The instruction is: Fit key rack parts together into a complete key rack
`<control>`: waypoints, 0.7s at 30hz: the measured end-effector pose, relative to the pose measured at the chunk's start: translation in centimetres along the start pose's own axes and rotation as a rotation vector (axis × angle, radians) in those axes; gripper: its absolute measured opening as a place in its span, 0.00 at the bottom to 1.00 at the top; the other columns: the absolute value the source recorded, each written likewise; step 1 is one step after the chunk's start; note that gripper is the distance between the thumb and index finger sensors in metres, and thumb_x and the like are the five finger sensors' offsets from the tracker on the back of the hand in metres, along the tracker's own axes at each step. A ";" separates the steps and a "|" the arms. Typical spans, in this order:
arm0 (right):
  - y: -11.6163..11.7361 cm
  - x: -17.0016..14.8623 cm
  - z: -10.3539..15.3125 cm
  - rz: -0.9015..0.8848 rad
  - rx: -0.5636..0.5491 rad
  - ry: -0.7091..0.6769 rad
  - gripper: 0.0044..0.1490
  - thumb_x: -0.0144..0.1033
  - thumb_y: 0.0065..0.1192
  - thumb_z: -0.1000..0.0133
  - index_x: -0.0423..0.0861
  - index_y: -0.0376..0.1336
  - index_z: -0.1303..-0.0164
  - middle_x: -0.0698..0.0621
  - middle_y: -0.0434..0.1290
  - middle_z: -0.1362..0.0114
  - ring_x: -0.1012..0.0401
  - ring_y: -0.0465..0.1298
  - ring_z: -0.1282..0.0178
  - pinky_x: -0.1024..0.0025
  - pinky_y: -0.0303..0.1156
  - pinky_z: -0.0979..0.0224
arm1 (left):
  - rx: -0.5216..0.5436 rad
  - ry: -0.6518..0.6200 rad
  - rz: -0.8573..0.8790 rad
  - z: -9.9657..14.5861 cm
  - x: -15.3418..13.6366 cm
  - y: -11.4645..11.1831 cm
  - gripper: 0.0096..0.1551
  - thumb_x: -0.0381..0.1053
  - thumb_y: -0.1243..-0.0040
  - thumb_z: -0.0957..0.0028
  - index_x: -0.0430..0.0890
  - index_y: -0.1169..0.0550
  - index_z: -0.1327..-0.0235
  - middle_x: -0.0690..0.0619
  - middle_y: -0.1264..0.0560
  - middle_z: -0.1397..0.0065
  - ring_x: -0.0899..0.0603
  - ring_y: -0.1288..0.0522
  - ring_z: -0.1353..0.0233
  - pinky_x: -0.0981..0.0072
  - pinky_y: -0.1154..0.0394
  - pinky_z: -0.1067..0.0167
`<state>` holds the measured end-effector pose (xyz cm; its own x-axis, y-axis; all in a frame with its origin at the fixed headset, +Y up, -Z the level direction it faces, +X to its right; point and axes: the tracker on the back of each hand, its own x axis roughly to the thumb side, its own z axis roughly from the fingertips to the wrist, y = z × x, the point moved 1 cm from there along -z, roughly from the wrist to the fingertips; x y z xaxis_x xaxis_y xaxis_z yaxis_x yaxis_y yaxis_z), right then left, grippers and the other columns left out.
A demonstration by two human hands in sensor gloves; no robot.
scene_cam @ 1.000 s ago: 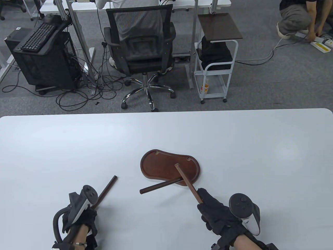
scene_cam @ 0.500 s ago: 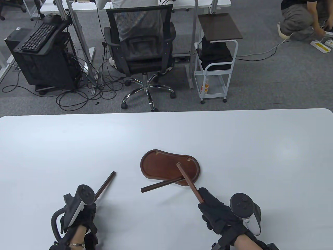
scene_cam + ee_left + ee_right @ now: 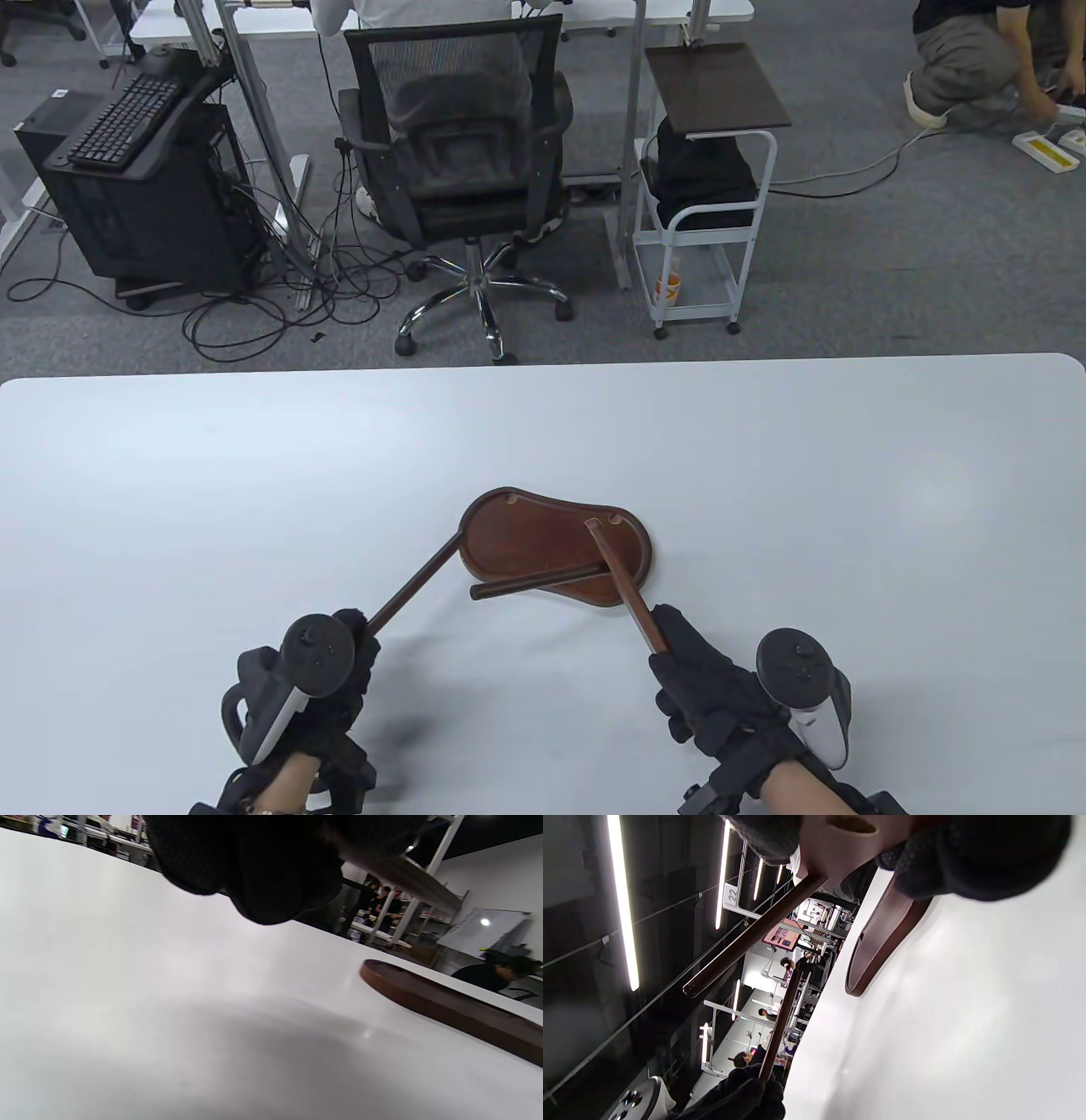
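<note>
The left hand (image 3: 327, 671) has swung its rod (image 3: 413, 581) toward one o'clock, tip now at the wooden base (image 3: 543, 543) mid-bench. The right hand (image 3: 713, 688) stays gripping another rod (image 3: 624, 586), angled toward eleven o'clock.

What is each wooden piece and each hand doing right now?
Left hand: grips the near end of the left rod.
Left rod: lifted, its far tip at the tray's left rim.
Right hand: grips the near end of the right rod.
Right rod: held slanted over the tray.
Third rod: one end on the tray, the other out over the table, no hand on it.
Wooden tray: lying on the white table, rim up.
</note>
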<state>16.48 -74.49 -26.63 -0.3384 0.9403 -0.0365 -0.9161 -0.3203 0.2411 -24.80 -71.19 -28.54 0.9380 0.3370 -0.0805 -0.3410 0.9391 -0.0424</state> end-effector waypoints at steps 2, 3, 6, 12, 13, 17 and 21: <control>0.0 -0.1 -0.1 -0.011 -0.012 0.001 0.40 0.42 0.52 0.36 0.40 0.48 0.16 0.30 0.65 0.31 0.41 0.76 0.52 0.51 0.81 0.59 | -0.012 -0.054 0.039 0.3 1.1 -0.3 0.27 0.55 0.44 0.41 0.48 0.29 0.31 0.49 0.20 0.36 0.46 0.18 0.38 0.50 0.23 0.36; -0.1 -0.1 -0.1 -0.016 -0.019 0.002 0.40 0.42 0.52 0.36 0.40 0.48 0.16 0.30 0.65 0.31 0.41 0.76 0.52 0.51 0.81 0.59 | -0.027 -0.092 0.070 0.5 1.8 -0.5 0.27 0.55 0.45 0.41 0.48 0.29 0.31 0.49 0.20 0.36 0.47 0.18 0.38 0.50 0.23 0.37; -0.1 -0.2 -0.1 -0.035 -0.030 0.005 0.40 0.42 0.52 0.36 0.40 0.48 0.16 0.30 0.65 0.31 0.41 0.76 0.52 0.51 0.81 0.59 | -0.072 -0.191 0.128 1.3 3.8 -1.1 0.27 0.55 0.45 0.40 0.49 0.29 0.30 0.49 0.20 0.36 0.47 0.18 0.38 0.50 0.23 0.37; -0.1 -0.2 -0.1 -0.083 -0.053 -0.005 0.40 0.43 0.51 0.36 0.40 0.49 0.16 0.30 0.66 0.31 0.42 0.77 0.53 0.53 0.82 0.60 | -0.069 -0.396 0.068 2.9 7.2 -2.2 0.27 0.56 0.46 0.41 0.49 0.30 0.31 0.50 0.20 0.37 0.48 0.18 0.39 0.51 0.23 0.37; -0.2 -0.1 -0.1 -0.085 -0.056 -0.006 0.40 0.44 0.51 0.35 0.40 0.49 0.16 0.30 0.66 0.31 0.42 0.77 0.53 0.53 0.82 0.61 | -0.062 -0.408 0.049 3.1 7.5 -2.3 0.27 0.57 0.46 0.41 0.50 0.30 0.31 0.51 0.20 0.37 0.48 0.18 0.39 0.52 0.22 0.37; -0.2 -0.1 -0.1 -0.098 -0.063 -0.011 0.39 0.44 0.49 0.35 0.39 0.50 0.17 0.31 0.67 0.31 0.42 0.77 0.53 0.53 0.82 0.61 | -0.079 -0.461 0.050 3.7 8.7 -2.9 0.27 0.57 0.46 0.41 0.50 0.30 0.31 0.52 0.20 0.37 0.49 0.18 0.39 0.52 0.22 0.37; -0.2 -0.1 -0.2 -0.105 -0.060 -0.016 0.39 0.44 0.49 0.35 0.39 0.50 0.17 0.30 0.66 0.31 0.41 0.77 0.53 0.53 0.82 0.61 | -0.115 -0.499 0.067 4.2 9.4 -3.4 0.27 0.57 0.46 0.41 0.50 0.30 0.31 0.52 0.20 0.37 0.49 0.18 0.39 0.52 0.22 0.37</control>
<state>16.66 -74.58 -26.87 -0.2369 0.9706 -0.0426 -0.9577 -0.2259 0.1780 -14.58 -70.96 -25.02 0.8193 0.4137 0.3971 -0.3796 0.9103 -0.1652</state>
